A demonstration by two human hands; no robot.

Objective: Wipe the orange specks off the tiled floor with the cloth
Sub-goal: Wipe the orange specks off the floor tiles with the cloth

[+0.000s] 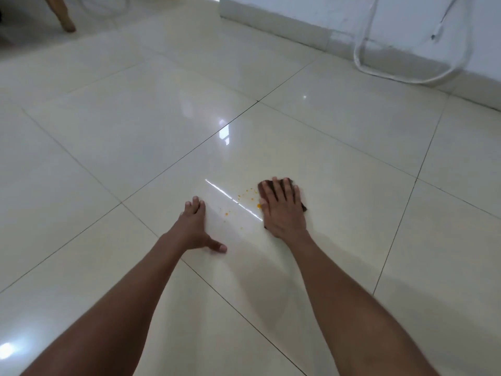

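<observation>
Small orange specks (245, 196) lie scattered on the glossy cream tiled floor (135, 131), between my two hands. My right hand (283, 210) lies flat with spread fingers on a dark brown cloth (291, 181), pressing it to the floor just right of the specks. Most of the cloth is hidden under the hand; one larger orange speck (259, 205) touches its left edge. My left hand (196, 226) rests open on the tile left of the specks, thumb stretched out toward the right.
A white wall with a skirting board (298, 28) runs along the back right. A white cable (406, 71) loops down from it onto the floor. A wooden furniture leg (65, 20) stands at the far left.
</observation>
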